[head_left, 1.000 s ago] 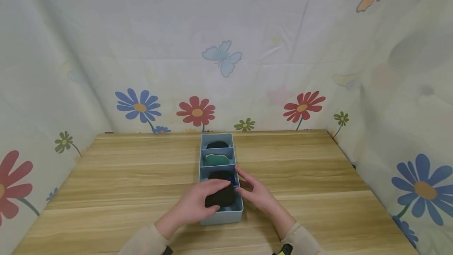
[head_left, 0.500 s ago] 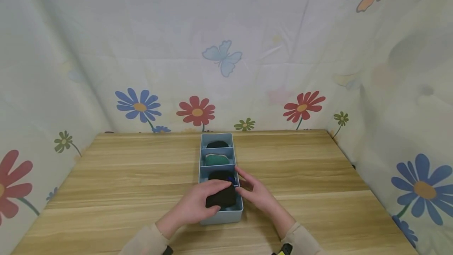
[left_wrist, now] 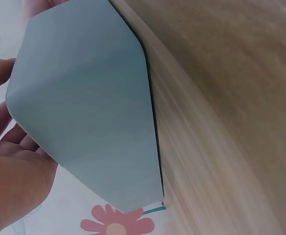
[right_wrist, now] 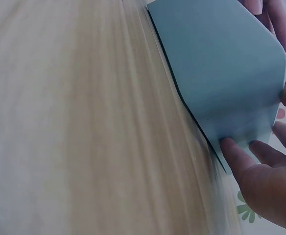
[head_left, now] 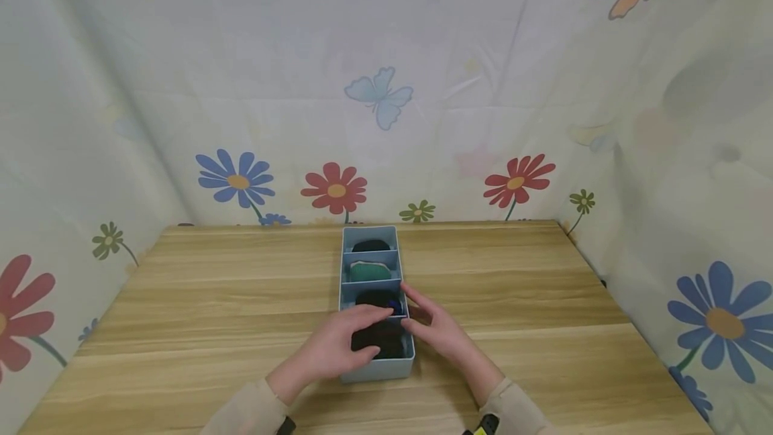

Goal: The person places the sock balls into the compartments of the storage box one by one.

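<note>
A long pale blue divided box (head_left: 377, 372) stands lengthwise on the table. In its nearest compartment lies a black folded bundle (head_left: 391, 340), sock-like and soft. Over that compartment my left hand (head_left: 333, 346) reaches in from the left, thumb and fingers spread apart above the bundle. My right hand (head_left: 445, 335) is at the right wall, with extended fingers (right_wrist: 237, 155) against the outside and the thumb near the rim. One compartment farther is a dark bundle (head_left: 373, 297) with a blue patch. Beyond it come a green bundle (head_left: 370, 272) with a pale edge and another black bundle (head_left: 371, 246).
The wood-grain table (head_left: 241, 301) extends to both sides of the box. A pale curtain (head_left: 272, 86) printed with flowers and butterflies hangs behind it and along both sides.
The black bundle has gone from my left hand's grip down into the nearest compartment, and the left fingers have let go. My right hand has stayed at the right wall.
</note>
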`<state>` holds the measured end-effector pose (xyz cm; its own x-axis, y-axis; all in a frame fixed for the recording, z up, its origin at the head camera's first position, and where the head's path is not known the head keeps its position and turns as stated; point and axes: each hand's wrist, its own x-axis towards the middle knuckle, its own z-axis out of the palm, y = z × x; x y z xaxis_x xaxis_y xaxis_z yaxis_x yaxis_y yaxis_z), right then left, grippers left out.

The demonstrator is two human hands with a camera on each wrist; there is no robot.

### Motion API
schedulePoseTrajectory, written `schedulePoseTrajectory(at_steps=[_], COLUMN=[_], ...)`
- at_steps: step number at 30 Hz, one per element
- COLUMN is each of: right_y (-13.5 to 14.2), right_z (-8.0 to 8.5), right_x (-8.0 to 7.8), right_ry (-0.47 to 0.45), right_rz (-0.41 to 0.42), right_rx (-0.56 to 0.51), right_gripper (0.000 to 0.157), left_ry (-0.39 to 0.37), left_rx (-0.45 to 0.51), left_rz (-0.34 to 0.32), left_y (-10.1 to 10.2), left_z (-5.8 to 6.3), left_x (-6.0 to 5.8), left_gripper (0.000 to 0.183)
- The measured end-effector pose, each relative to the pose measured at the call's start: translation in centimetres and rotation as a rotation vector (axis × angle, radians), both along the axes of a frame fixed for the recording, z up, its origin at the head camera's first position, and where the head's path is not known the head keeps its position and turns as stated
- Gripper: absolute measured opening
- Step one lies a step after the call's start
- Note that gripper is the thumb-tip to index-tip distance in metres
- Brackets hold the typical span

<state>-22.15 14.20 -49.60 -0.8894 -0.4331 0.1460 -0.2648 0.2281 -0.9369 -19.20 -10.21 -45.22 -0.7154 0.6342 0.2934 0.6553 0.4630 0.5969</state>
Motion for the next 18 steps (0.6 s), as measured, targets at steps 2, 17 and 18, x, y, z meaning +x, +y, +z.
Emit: schedulePoseTrajectory(at_steps=[2,17,18], right_y=[0.0,-0.1,-0.1], right_z=[0.1,-0.2,-0.2], right_x=[0.1,-0.1,-0.1], right_ry=[-0.005,-0.023,-0.025], right_rz=[-0.002,-0.006,-0.006], right_rx=[0.008,-0.021,-0.026], right_gripper=[0.063,0.063,0.063], left_ry=[0.004,0.036,0.053], left_rx=[0.016,0.136,0.145], left_rz=[0.009,0.126,0.130], left_y=[0.0,-0.9,-1.0], left_z=[0.0,0.5,0.4], left_x=[0.0,0.0,0.0], left_gripper=[0.055,0.043,0.043])
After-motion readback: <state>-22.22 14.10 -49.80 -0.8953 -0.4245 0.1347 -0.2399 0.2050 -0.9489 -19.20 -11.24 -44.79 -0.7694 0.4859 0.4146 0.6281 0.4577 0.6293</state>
